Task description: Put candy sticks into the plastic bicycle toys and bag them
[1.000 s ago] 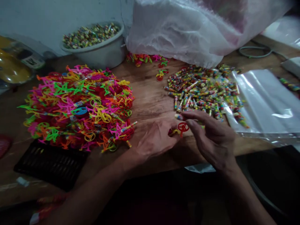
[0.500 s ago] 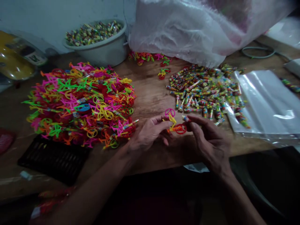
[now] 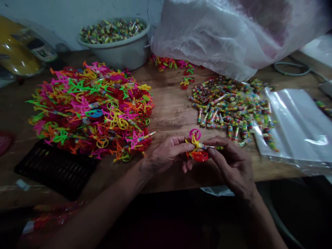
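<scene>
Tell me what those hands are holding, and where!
The left hand holds a small plastic toy by its yellow part, between the wheels. The right hand pinches a thin wrapped tube along its sides.

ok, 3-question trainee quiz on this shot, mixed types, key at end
1. True or false: the pale round plastic tub stands behind the big heap of bright plastic pieces.
2. The right hand pinches: (a) a black slotted plastic tray; (b) a slim multicoloured wrapped tube; (c) a grey cable.
3. Fill in: the upper spoked plastic wheel at the left hand is coloured ____.
Key: 1 true; 2 b; 3 pink.
</scene>
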Demonstrator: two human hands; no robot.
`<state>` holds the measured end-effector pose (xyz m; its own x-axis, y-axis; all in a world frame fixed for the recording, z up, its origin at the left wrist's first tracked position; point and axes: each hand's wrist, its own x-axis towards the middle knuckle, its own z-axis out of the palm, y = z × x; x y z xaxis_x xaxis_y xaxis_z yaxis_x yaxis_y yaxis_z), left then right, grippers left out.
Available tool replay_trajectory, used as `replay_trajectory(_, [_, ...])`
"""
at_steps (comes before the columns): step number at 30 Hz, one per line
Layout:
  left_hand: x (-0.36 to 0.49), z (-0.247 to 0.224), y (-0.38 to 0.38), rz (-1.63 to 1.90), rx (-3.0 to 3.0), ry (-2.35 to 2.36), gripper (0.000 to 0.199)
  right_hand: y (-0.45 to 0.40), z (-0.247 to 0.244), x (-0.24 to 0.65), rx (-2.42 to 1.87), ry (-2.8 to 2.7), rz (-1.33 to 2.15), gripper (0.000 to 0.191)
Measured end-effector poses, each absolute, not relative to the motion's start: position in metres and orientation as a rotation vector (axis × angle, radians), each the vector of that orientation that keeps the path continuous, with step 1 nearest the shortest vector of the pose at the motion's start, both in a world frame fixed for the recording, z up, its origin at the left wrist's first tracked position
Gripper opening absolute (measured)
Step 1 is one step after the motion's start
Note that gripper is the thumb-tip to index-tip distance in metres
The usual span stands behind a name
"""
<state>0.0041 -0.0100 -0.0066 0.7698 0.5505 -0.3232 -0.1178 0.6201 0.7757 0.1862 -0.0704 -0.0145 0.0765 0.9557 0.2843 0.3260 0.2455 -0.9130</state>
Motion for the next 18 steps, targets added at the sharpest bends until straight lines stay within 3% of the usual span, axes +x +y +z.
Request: replay_trajectory(18, [0.011,-0.009,-0.01,0.236,0.818,0.778,0.02,-0.076,-0.005,0.198,-1.189,-1.939,0.675,0.03])
